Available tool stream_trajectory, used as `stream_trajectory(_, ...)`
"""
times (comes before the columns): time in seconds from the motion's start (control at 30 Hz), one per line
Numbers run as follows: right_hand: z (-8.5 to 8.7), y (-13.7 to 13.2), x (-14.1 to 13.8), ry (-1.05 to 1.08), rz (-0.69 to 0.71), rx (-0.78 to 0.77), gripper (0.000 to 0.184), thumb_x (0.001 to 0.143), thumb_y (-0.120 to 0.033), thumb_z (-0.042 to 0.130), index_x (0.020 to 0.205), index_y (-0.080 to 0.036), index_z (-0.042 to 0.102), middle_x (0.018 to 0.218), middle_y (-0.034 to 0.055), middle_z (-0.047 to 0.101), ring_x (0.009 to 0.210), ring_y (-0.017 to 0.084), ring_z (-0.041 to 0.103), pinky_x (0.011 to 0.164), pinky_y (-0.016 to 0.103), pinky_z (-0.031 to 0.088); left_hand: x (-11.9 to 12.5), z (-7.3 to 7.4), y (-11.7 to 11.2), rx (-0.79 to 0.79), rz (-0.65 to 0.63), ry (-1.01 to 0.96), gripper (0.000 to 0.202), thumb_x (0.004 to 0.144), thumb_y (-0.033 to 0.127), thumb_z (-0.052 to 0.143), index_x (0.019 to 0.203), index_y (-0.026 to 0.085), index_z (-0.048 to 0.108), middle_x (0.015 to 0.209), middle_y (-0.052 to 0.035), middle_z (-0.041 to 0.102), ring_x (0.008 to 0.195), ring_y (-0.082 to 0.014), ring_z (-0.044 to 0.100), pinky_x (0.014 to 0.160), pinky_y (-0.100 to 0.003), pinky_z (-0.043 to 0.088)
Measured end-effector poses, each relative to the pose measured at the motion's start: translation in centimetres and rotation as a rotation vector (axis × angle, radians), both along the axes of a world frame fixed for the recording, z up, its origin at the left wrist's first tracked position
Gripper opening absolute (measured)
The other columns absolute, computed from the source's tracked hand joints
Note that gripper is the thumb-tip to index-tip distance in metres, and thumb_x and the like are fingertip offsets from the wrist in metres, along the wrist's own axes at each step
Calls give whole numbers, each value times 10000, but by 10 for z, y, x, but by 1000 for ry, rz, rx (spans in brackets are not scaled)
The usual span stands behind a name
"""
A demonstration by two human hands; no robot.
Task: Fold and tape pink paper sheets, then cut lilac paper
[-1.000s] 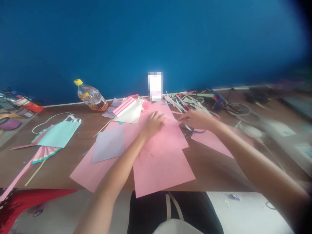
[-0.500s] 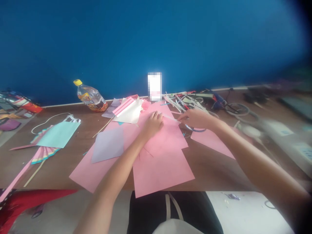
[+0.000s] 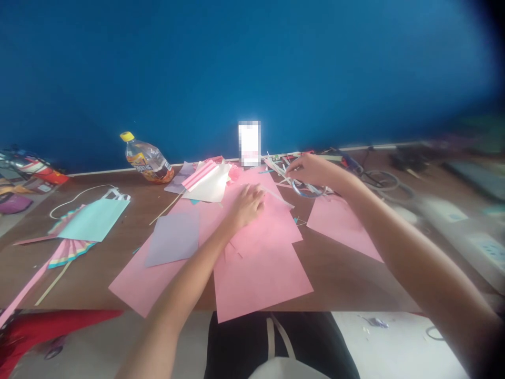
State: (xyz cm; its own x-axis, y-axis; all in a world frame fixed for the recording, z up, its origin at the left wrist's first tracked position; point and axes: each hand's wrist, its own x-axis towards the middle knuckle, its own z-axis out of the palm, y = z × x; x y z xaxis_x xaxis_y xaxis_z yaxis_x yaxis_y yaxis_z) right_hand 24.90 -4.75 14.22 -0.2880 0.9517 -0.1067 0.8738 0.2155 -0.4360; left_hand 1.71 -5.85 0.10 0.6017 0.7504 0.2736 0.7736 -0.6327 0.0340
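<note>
My left hand [image 3: 245, 206] rests on the top pink paper sheet [image 3: 262, 273] with its fingers curled. It pinches one end of a thin white strip [image 3: 278, 197] that lies slanting to the right across the paper. My right hand [image 3: 311, 171] is raised over a pile of cut paper strips [image 3: 282, 166] at the back of the table, fingers closed. A blue-handled pair of scissors [image 3: 311, 191] hangs under its palm. Another pink sheet [image 3: 339, 226] lies below that hand.
A lilac sheet [image 3: 173, 238] lies on the pink sheets to the left. There is folded white and pink paper [image 3: 207, 181] behind it. A plastic bottle [image 3: 147, 158] lies by the blue wall. A light blue paper bag [image 3: 94, 218] and a striped fan [image 3: 67, 251] are at the left; cables and tools [image 3: 379, 176] at the right.
My right hand let go of the white strip and rose toward the strip pile at the back, taking the blue-handled scissors off the table. My left hand stayed in place.
</note>
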Motion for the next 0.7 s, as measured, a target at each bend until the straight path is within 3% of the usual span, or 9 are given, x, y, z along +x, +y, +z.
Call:
stream_trajectory(0.23,3,20,-10,94,-38,45,247,803,-309,585,900,-145,743,609,36,581,503,97,385,512,262,293,2,7,-3,-62,-20,28,426,987,263,299,1345,189,519,1487,-115,465,1393,-239,407,1223,-498,208)
stream_trajectory(0.47,3,40,-16,92,-28,122,258,795,-323,599,897,-138,746,626,50,613,514,101,428,531,260,314,-7,4,-4,-122,-66,20,472,1008,307,256,1441,257,437,1522,-55,429,1466,-232,287,1227,-529,168)
stream_trajectory(0.7,4,50,-23,86,-47,169,249,797,-296,580,891,-150,759,710,77,666,574,135,503,553,266,351,-8,-1,-2,-132,-51,-21,471,1004,315,280,1444,287,447,1519,-51,432,1466,-233,292,1225,-542,186)
